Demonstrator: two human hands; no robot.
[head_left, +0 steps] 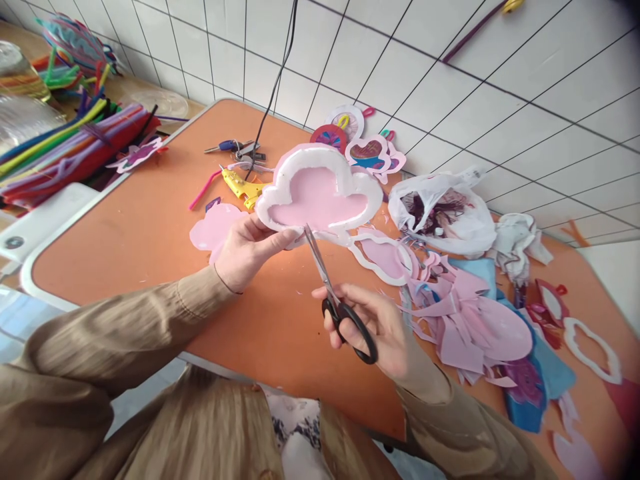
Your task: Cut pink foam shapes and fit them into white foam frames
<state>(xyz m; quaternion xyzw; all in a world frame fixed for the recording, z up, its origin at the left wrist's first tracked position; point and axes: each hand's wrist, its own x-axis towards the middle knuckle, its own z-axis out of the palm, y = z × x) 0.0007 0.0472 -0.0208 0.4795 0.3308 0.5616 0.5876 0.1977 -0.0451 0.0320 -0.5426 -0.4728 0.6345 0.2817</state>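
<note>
My left hand pinches the lower left edge of a cloud-shaped pink foam piece with a white raised rim, held tilted above the orange table. My right hand grips black-handled scissors, fingers through the loops. The blades point up and meet the bottom edge of the cloud piece. Both sleeves are tan.
Pink foam scraps and white cloud outlines lie at the right, beside a white plastic bag. A yellow glue gun with a black cord and finished cloud ornaments sit behind. Coloured pipe cleaners are piled at the left.
</note>
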